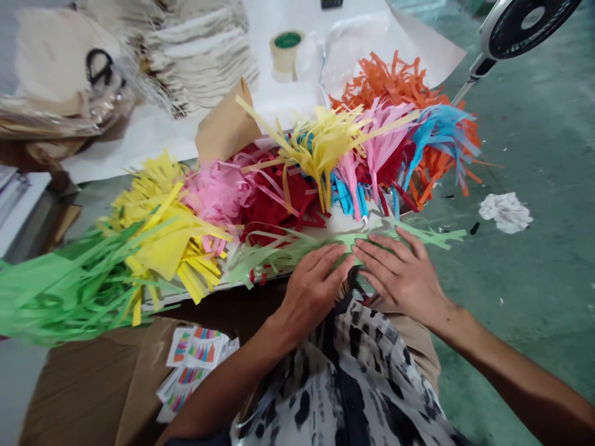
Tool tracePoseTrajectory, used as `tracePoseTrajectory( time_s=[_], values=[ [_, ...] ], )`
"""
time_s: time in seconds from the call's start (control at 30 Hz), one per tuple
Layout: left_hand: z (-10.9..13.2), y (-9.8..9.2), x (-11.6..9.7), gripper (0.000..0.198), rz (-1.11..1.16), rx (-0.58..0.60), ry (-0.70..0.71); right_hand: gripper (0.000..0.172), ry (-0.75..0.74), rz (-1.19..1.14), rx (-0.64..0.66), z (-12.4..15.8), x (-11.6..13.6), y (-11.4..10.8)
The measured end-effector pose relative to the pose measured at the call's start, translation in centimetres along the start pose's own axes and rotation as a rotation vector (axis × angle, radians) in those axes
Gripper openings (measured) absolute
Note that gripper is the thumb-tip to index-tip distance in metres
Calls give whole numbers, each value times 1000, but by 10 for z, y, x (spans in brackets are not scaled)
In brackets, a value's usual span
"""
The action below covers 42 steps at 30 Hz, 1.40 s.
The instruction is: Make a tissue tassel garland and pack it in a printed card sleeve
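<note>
A strip of light green tissue paper [344,238] with fringed ends lies along the front edge of the table. Both hands press on its middle section, side by side. My left hand [316,279] rests there with fingers stretched forward and thumb slightly apart. My right hand [402,272] lies flat with its fingers spread, the tips on the paper. Just behind are fringed tissue bundles: yellow [325,148], pink [381,133], blue [439,136] and dark red [279,204].
Bright green fringe [60,291] hangs off the table's left end; orange fringe [395,80] heaps at the right. A tape roll [284,59] and stacked cream strings [199,62] sit farther back. A fan [515,31] stands right. Printed cards [195,359] lie on a cardboard box [93,384].
</note>
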<state>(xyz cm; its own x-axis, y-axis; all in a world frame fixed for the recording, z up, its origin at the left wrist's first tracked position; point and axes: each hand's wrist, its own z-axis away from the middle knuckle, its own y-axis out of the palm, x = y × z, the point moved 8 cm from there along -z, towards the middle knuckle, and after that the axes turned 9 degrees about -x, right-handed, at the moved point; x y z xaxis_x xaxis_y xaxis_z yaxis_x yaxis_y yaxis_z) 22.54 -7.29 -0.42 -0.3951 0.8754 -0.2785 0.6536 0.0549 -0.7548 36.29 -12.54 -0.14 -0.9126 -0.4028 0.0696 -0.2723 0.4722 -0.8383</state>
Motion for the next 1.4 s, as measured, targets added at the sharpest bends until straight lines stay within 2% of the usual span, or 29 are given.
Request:
tracePoseTrajectory(
  time_s=[0.07, 0.13, 0.3, 0.43, 0.57, 0.7, 0.83, 1.07, 1.3, 1.4],
  values=[
    [4, -6, 7, 33, -10, 3, -14, 48, 0, 6, -2, 4, -6, 9],
    [6, -12, 14, 33, -34, 14, -20, 46, 11, -9, -7, 6, -15, 8],
    [-2, -22, 26, 19, 5, 10, -94, 19, 123, -124, -36, -7, -27, -4],
    [-15, -22, 32, 10, 36, 12, -147, 35, 140, -111, 39, -20, -24, 0],
    [-20, -22, 33, 12, 40, 39, -153, 14, 191, -185, 26, -27, -29, 2],
    [-17, -22, 39, 14, 69, 79, -240, 24, 272, -231, 126, -31, -39, 14],
    [-16, -22, 47, 18, -57, 113, -328, 28, 277, -150, 178, -35, -40, 20],
    [-23, -16, 57, 22, -274, 178, -322, 30, 302, 16, 197, -40, -34, 19],
    [-24, -13, 59, 22, -278, 190, -307, 36, 320, 70, 233, -42, -35, 23],
    [-24, -12, 59, 22, -282, 202, -312, 33, 312, 78, 247, -43, -36, 24]
  ],
)
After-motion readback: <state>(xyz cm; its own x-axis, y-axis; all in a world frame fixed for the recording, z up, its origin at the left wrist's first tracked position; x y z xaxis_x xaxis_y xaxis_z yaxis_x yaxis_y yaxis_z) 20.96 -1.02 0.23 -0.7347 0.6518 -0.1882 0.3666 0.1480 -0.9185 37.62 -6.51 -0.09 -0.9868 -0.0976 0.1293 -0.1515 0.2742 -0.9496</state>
